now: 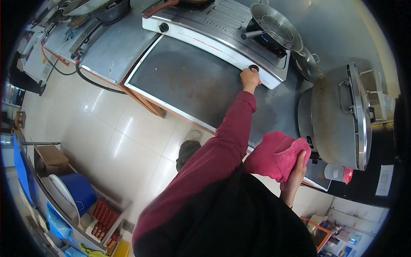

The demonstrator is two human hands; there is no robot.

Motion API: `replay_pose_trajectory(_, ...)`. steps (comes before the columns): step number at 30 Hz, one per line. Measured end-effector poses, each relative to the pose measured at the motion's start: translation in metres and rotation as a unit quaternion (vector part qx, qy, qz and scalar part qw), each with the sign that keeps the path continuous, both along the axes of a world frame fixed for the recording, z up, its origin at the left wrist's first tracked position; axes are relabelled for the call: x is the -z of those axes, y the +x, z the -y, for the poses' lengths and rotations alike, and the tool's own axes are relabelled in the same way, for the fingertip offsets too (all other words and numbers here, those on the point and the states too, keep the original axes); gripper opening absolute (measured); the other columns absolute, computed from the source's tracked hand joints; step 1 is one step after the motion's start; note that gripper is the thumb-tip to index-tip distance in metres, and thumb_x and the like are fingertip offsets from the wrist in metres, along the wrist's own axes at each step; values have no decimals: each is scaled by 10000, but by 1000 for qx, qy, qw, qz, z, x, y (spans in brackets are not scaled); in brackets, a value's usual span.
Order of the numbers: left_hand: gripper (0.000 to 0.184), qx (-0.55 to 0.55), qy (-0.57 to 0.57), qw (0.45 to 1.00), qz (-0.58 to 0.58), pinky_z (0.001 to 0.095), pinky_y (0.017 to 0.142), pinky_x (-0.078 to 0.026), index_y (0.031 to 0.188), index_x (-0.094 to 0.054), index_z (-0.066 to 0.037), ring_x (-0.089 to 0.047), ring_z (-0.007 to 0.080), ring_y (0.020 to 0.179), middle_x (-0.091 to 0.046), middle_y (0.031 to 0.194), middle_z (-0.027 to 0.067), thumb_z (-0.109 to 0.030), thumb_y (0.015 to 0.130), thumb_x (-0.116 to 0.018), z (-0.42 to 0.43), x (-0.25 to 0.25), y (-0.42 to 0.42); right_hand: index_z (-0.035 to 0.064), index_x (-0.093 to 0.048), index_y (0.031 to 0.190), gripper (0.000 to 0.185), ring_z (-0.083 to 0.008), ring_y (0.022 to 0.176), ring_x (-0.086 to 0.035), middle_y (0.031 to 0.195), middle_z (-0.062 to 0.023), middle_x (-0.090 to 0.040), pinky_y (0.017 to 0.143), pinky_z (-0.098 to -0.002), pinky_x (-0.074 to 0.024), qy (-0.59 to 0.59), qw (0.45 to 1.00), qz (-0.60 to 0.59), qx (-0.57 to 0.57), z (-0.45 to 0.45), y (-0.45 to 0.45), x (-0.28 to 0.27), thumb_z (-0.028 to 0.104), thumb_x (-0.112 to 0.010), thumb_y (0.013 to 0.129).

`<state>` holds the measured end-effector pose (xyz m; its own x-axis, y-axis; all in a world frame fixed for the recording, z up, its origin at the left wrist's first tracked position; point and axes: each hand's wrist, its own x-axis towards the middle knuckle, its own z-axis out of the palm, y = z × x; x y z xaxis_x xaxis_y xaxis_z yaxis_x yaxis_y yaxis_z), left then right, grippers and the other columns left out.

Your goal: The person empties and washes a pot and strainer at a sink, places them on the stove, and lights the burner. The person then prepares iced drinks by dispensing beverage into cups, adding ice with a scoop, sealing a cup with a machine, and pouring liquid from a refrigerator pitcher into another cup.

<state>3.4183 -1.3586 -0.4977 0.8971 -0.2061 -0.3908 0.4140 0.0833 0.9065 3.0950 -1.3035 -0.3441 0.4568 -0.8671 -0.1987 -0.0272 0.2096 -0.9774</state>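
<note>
My left hand is closed on the right control knob of a two-burner gas stove, its arm stretched forward in a maroon sleeve. The fingers cover part of the knob. In my right hand is a bunched pink cloth, held near the counter's front edge. Above the right burner sits a metal pan with a round wire strainer in it; the strainer's dark handle points left. A small blue glow shows beneath the pan.
A large lidded metal pot stands on the right, near a red-lidded container. Another pan's brown handle juts over the left burner. A black hose hangs by the left counter. Low on the left are a blue bucket and egg trays.
</note>
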Motion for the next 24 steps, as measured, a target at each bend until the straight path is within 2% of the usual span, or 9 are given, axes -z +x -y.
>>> replay_pose_trajectory(2,379,10,-3,1000,1,285,393,-491,765,-592,120,-615,179,445,-621,596,137,-199,949,-499,-2,0,1,-57,-539,1126,528,-172,906,-606,1046,-125,-603,764,-303,-504,-5,1000,-2,4,0,0,0,430,-579,927)
replay_pose_trajectory(5,374,12,6,1000,2,322,460,-552,853,-608,136,-649,229,477,-654,680,192,-205,943,-484,-3,-2,-1,-64,-515,1149,556,-183,932,-601,1076,-140,-591,778,-308,-504,-5,1000,-9,5,1,-3,1,439,-583,922)
replay_pose_trajectory(13,443,54,11,998,-3,310,442,-528,856,-615,122,-642,211,462,-656,665,170,-292,948,-489,-12,-6,-3,-62,-510,1148,556,-194,956,-596,1087,-151,-587,798,-317,-505,2,1000,-4,10,2,-7,4,439,-586,920)
replay_pose_trajectory(16,437,52,16,999,2,296,410,-501,771,-615,87,-628,190,456,-637,625,129,-294,950,-497,-12,-5,-6,-13,-506,1233,526,-184,988,-613,1120,-102,-604,838,-320,-505,4,999,-32,-13,6,-8,5,443,-467,975)
replay_pose_trajectory(17,440,50,17,999,2,291,394,-489,730,-615,70,-621,180,453,-628,605,111,-292,951,-500,-13,-4,-6,-12,-502,1240,535,-186,1000,-609,1130,-103,-600,848,-322,-500,3,1000,-25,-16,8,-9,6,451,-459,975)
replay_pose_trajectory(24,412,61,-3,998,13,294,397,-471,745,-614,71,-620,171,462,-629,615,102,-272,947,-510,-16,-2,-6,-7,-477,1279,593,-188,1051,-588,1184,-104,-581,893,-332,-478,-2,997,-11,-71,13,-11,7,499,-424,972)
